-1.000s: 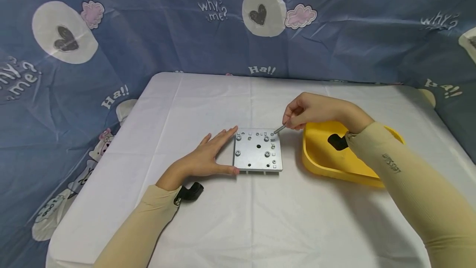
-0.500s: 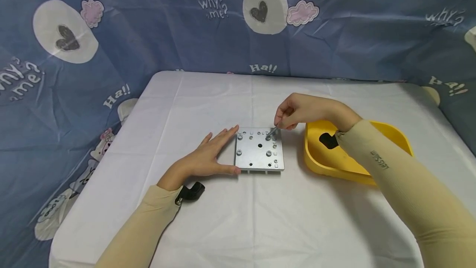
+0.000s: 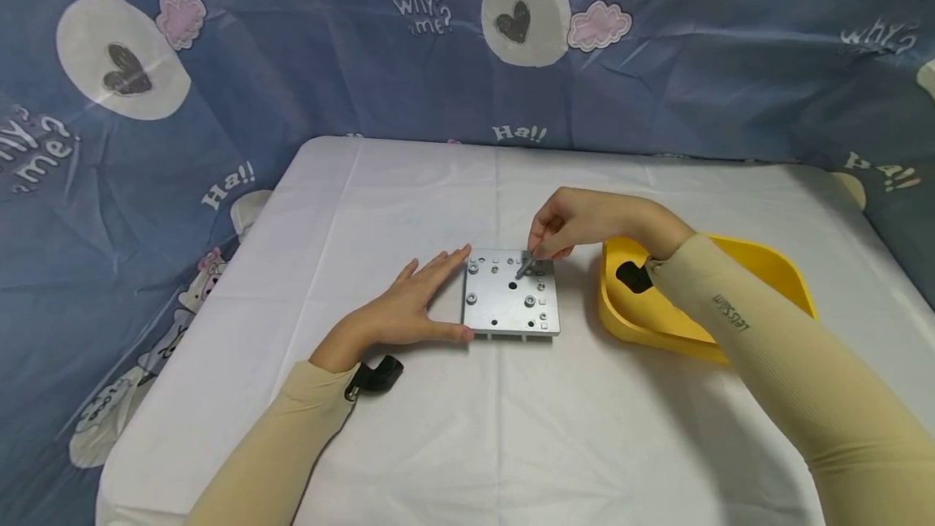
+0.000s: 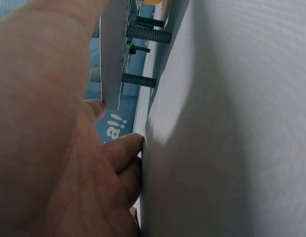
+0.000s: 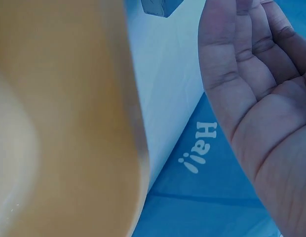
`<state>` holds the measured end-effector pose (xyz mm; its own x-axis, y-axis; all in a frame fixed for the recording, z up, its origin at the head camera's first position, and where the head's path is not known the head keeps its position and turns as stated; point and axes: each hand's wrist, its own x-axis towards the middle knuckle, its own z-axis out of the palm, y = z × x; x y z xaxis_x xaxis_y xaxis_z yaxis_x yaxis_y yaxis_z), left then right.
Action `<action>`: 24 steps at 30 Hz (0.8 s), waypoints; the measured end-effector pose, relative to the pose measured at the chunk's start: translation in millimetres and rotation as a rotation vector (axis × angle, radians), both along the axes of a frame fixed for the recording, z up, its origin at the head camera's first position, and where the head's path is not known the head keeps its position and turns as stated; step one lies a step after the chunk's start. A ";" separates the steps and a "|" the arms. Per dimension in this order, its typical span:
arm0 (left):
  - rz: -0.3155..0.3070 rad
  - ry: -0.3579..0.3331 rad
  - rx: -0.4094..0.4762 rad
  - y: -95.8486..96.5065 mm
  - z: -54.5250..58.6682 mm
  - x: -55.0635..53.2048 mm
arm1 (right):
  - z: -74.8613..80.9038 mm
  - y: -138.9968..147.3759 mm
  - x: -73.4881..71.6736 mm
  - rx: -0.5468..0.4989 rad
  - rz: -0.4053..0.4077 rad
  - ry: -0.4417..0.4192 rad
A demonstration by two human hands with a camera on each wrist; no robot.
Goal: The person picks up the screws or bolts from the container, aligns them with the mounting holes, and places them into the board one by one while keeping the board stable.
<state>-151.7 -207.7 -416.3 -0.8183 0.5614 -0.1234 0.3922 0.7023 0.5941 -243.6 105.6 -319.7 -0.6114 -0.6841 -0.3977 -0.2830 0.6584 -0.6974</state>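
Note:
A square metal plate point(image 3: 504, 311) with several holes and socket-head screws lies on the white cloth in the head view. My left hand point(image 3: 398, 311) is spread beside it, with index finger and thumb reaching the corners of its left edge. In the left wrist view the plate point(image 4: 112, 54) shows edge-on, raised on threaded screws point(image 4: 149, 34) that jut from its underside, and a fingertip meets its edge. My right hand point(image 3: 573, 222) pinches a slim grey metal pin point(image 3: 524, 268), held slanted, its lower end over the plate just above the central hole.
A yellow tray point(image 3: 609, 311) stands right of the plate, beneath my right forearm; its wall point(image 5: 135, 123) fills the left of the right wrist view. A blue printed curtain point(image 3: 351, 63) hangs behind the table. White cloth point(image 3: 409, 209) covers the tabletop.
My right hand has moved left with the pin, from the plate's upper right corner, over the upper right screw, to near the central hole. My left hand stays at the plate's left edge.

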 end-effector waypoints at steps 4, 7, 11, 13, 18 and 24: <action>-0.002 -0.002 -0.005 0.9 0.4 0.2 | -1.2 -4.1 -0.4 0.008 0.008 0.005; -0.001 0.002 -0.005 0.6 -1.1 -0.4 | -2.5 -8.0 -1.5 0.010 0.024 0.021; 0.003 0.000 -0.008 -0.3 -2.1 -1.6 | -3.9 -12.6 -3.4 0.018 0.043 0.034; 0.004 -0.002 -0.008 -0.6 -2.2 -2.0 | -4.0 -14.9 -3.6 0.025 0.049 0.029; 0.007 -0.008 -0.008 -0.8 -2.4 -2.2 | -3.7 -19.9 -2.2 0.031 0.060 0.012; 0.005 -0.014 -0.015 -0.6 -1.3 -1.7 | -6.7 -23.3 -2.7 0.036 0.063 0.015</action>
